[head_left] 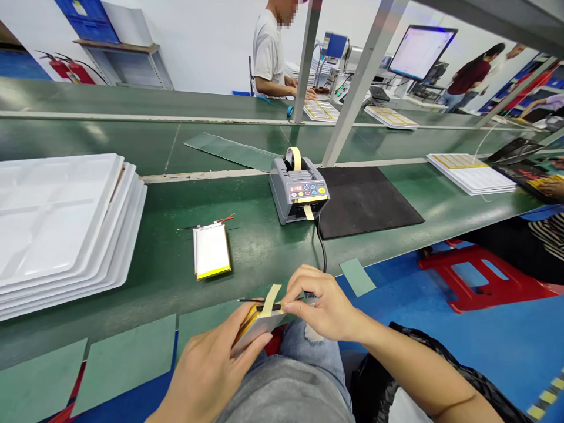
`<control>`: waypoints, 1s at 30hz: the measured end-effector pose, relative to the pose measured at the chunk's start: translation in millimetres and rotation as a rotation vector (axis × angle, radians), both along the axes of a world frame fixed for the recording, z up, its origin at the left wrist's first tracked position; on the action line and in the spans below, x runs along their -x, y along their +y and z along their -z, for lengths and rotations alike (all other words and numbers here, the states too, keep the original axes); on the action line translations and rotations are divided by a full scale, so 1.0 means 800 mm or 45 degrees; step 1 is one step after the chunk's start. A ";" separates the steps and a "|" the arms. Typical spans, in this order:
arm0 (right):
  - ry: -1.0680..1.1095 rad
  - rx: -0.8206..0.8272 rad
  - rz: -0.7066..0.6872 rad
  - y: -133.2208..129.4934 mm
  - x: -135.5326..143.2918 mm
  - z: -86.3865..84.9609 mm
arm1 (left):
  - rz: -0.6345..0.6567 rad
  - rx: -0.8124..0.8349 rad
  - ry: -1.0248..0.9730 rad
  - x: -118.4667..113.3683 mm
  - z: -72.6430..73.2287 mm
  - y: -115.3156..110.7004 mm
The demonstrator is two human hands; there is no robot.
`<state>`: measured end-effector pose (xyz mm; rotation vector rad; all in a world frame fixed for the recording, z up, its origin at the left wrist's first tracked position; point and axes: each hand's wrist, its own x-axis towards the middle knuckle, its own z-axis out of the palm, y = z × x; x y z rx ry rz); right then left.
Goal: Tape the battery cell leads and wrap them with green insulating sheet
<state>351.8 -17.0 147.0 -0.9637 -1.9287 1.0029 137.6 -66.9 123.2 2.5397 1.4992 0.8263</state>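
Note:
My left hand point(215, 367) grips a flat pouch battery point(259, 329), thumb on its pale face and fingers around the far side. A strip of cream tape point(270, 299) is stuck to the battery's upper end, its free tail pointing up. Dark wire shows by that end. My right hand point(319, 302) pinches the upper right corner of the battery, close to the tape; the fingertips hide exactly what lies between them. On the green bench point(154, 235) lies another pouch battery point(212, 251) with red and black leads and a yellow lower edge.
A grey tape dispenser point(299, 191) with a cream roll stands ahead, beside a black mat point(368, 200). Stacked white trays point(57, 223) fill the left. Green sheets point(127, 361) line the front edge. A metal post point(363, 82) rises behind. A person point(269, 53) works across the bench.

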 end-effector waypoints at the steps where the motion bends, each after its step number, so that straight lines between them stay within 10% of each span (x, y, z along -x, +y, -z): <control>1: -0.019 -0.017 0.001 0.000 0.000 -0.001 | -0.007 -0.004 -0.005 0.001 0.001 0.000; 13: -0.091 -0.080 -0.075 -0.005 -0.003 -0.017 | 0.027 -0.009 -0.106 0.003 -0.001 0.000; 23: 0.152 0.529 -0.213 0.014 -0.007 -0.001 | 0.117 -0.254 -0.094 0.003 0.012 0.000; 30: 0.110 0.061 0.195 -0.009 0.009 0.012 | -0.028 -0.168 -0.130 -0.001 0.006 0.002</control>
